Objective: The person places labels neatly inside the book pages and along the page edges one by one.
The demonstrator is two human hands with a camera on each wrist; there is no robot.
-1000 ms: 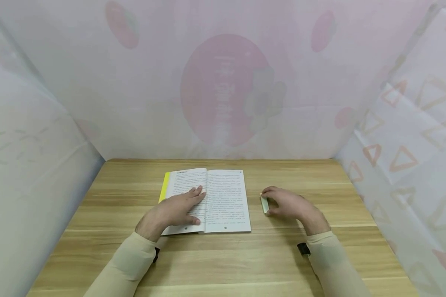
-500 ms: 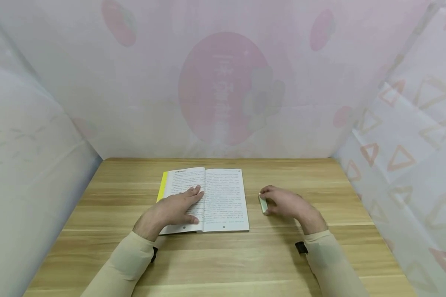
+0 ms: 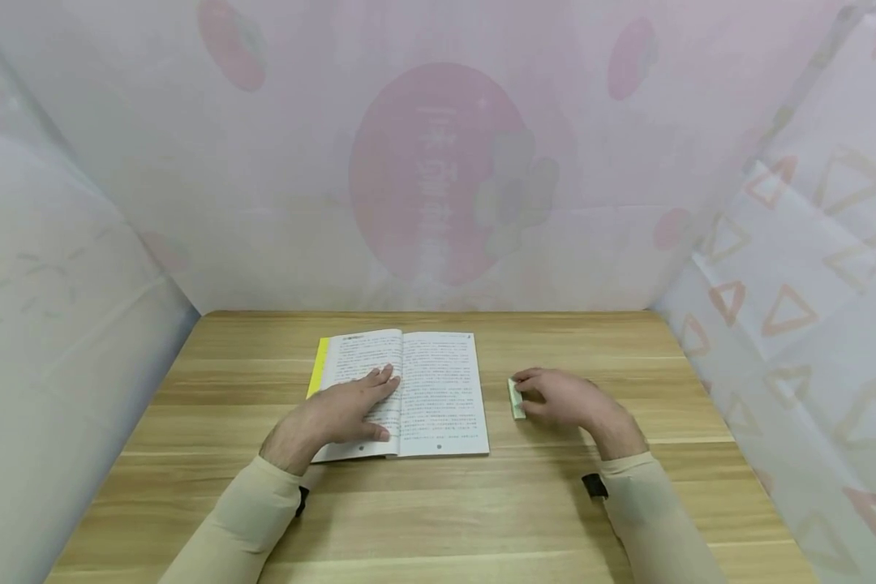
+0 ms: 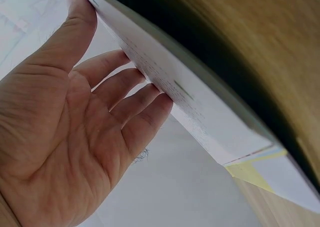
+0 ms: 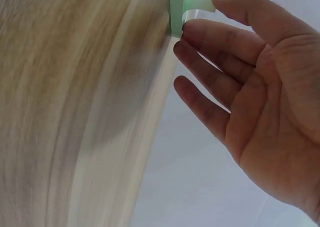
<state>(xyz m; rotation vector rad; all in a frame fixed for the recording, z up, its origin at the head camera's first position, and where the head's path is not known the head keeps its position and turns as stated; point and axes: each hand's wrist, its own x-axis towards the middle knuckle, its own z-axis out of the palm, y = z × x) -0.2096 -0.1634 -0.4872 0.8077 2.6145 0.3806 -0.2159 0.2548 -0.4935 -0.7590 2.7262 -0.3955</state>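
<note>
An open book with printed pages lies on the table, a yellow strip showing along its left edge. My left hand rests on the left page, fingers spread; in the left wrist view its fingertips press the paper. Right of the book is a small pale green pad of sticky notes. My right hand has its fingers at the pad's far end. In the right wrist view, the thumb bends up a thin top sheet from the green pad, while the index fingertip sits at the pad's edge.
The wooden table runs back to a pink-and-white printed backdrop. Fabric walls stand on the left and right. Each sleeved forearm has a black band at the wrist.
My right thumb has moved inward from the pad's near end, and the top sheet now bends up. The left hand stays on the book. The head view has shifted slightly.
</note>
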